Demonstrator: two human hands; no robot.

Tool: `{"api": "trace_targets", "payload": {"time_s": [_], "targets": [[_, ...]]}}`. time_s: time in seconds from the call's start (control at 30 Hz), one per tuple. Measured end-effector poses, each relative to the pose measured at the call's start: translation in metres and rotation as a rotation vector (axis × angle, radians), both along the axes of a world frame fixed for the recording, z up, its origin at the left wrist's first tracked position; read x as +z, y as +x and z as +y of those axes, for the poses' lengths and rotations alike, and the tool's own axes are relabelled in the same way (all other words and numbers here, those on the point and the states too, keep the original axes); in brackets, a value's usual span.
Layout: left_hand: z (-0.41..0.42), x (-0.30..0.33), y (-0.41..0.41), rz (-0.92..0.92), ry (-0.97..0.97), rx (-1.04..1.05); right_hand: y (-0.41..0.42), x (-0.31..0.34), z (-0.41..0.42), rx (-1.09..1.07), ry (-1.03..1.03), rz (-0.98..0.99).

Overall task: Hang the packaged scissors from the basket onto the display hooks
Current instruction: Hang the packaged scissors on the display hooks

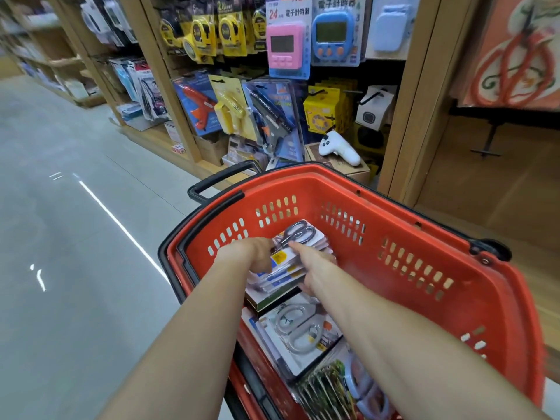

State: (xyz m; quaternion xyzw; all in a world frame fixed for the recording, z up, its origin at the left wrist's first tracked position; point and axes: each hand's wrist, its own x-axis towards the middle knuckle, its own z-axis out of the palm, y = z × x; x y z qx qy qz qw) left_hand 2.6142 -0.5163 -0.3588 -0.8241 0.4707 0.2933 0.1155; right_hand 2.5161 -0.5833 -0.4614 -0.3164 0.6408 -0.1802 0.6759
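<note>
Wooden store shelving (421, 86) lined the aisle behind a red shopping basket (424, 225) that stood on the pale grey floor (60, 237).

Both hands reached down into the basket, one at each side of a stack of packaged scissors (291, 262). The left hand (254, 256) gripped the stack's left edge, its fingers curled under and mostly hidden behind the cards. The right hand (312, 268) held the right edge, with a finger lying along the top card beside the grey-handled scissors (298, 233) that showed on the uppermost package. The stack sat tilted, raised a little above the other goods in the basket, though whether it rested on anything beneath could not be told.

Nearer the person, under the right forearm, lay another package with large pale-grey scissors (298, 327), and nearer still a row of cards with blue-handled scissors (366, 389).

On the display behind the basket hung glue guns (272, 116), yellow tape measures (212, 31), a pink timer (283, 45) and a blue timer (331, 33). A white gadget (339, 148) rested on a cardboard box (357, 172) at the foot of the shelving.
</note>
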Motion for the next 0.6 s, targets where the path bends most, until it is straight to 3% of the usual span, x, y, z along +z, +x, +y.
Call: {"api": "trace_targets", "payload": {"time_s": [0.17,0.43,0.6], "targets": [[-0.003,0.006,0.006,0.015,-0.027,0.005,-0.007,0.045,0.024,-0.247,-0.059,-0.07],[0.006,0.001,0.016,0.128,-0.188,0.064,-0.002,0.052,0.025,-0.206,-0.076,-0.101],[0.009,0.011,0.009,0.195,-0.477,0.223,-0.011,0.066,0.025,-0.22,-0.131,-0.163]]}}
